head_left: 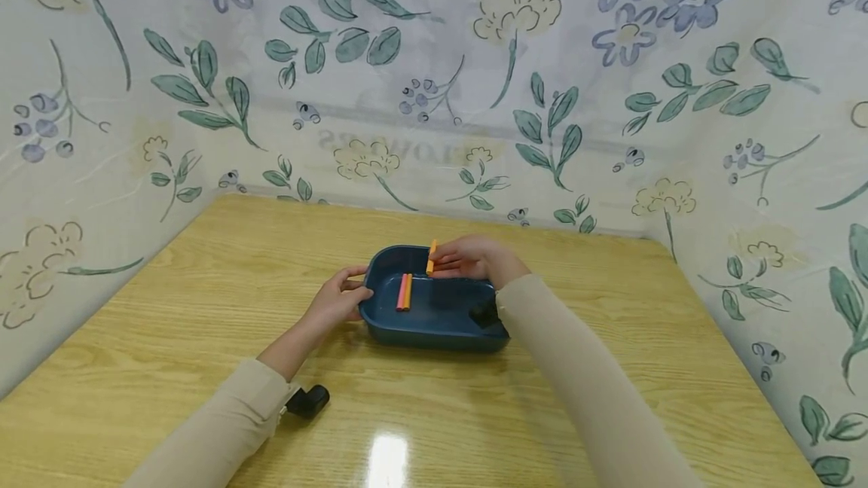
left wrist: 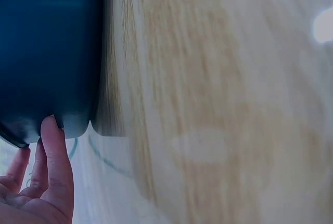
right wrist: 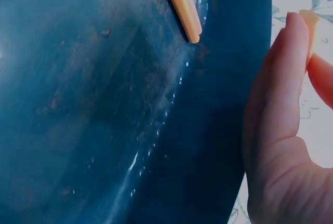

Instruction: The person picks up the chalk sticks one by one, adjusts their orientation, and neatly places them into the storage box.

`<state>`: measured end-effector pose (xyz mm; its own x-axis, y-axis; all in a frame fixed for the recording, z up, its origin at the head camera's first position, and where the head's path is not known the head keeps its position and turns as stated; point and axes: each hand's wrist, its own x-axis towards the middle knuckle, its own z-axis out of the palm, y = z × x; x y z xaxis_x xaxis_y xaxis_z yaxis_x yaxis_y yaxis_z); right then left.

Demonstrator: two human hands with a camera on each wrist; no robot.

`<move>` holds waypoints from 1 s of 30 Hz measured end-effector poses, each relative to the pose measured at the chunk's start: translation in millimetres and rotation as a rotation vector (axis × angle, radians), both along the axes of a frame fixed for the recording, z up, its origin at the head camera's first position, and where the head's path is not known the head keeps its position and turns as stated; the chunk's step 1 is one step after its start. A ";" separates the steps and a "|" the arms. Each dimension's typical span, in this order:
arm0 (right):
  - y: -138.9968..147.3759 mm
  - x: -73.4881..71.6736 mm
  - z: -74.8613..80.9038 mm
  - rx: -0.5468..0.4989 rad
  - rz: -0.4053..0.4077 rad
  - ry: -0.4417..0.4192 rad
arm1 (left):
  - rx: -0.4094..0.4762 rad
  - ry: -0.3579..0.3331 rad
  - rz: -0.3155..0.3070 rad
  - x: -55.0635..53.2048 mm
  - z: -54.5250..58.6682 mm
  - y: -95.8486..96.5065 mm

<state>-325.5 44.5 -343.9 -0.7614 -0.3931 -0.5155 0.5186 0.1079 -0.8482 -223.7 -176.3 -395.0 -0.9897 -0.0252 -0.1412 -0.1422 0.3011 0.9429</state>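
Observation:
A dark blue rectangular basin with rounded corners stands on the table. My left hand grips its left end, thumb at the rim; in the left wrist view the fingers press its outer wall. Two sticks that look like chalk, one pink and one orange, lie side by side inside. Above the far rim, my right hand pinches another orange chalk stick between thumb and fingers. In the right wrist view this held chalk stick is mostly hidden behind the fingers.
The wood-grain table extends on both sides of the basin. A flower-patterned cloth hangs behind and along the sides. Black wrist cameras sit at both sleeves; the right one overlaps the basin's right part. Small specks and smudges mark the basin floor.

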 end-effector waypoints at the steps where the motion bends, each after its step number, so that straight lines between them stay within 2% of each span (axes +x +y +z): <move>1: -1.6 0.0 -0.5 0.007 0.017 0.004 | -0.002 0.000 0.001 -0.2 0.4 0.1; 6: -7.9 -1.4 -4.8 0.053 0.080 -0.005 | -0.010 0.004 0.001 -0.5 1.6 0.5; 13: -13.9 -3.2 -13.4 0.087 0.099 -0.068 | -0.006 0.004 -0.002 0.3 0.3 0.4; 22: -20.2 -6.0 -22.3 0.153 0.060 -0.132 | -0.002 0.006 0.007 0.4 1.6 1.7; 30: -23.9 -6.9 -30.0 0.181 0.068 -0.164 | -0.010 -0.004 0.015 1.2 3.4 3.4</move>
